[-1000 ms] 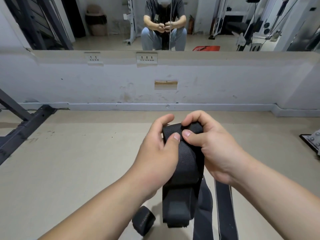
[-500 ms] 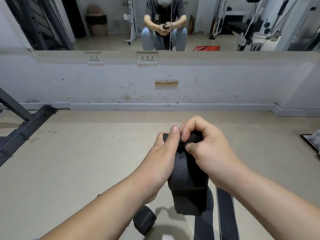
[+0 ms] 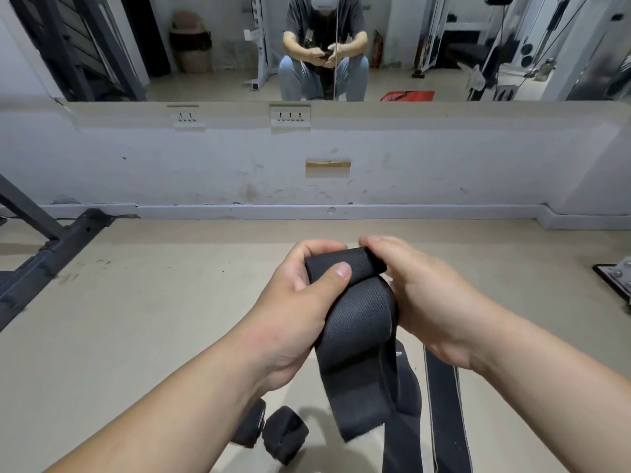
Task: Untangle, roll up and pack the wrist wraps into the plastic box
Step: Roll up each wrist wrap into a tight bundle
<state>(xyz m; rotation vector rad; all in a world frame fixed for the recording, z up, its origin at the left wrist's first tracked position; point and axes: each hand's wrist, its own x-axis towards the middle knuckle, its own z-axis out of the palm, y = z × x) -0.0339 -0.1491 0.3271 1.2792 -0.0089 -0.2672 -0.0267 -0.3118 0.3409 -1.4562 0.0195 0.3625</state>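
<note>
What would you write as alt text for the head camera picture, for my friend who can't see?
The left hand and right hand grip a black wrist wrap, its top end curled over and its tail hanging down. Two rolled wraps and a long black strap lie on the floor.

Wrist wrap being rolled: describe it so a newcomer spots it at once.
Above the beige floor, find the left hand and right hand mid-frame. Both grip the black wrist wrap by its rolled top, tail dangling; the other wraps lie untouched.
</note>
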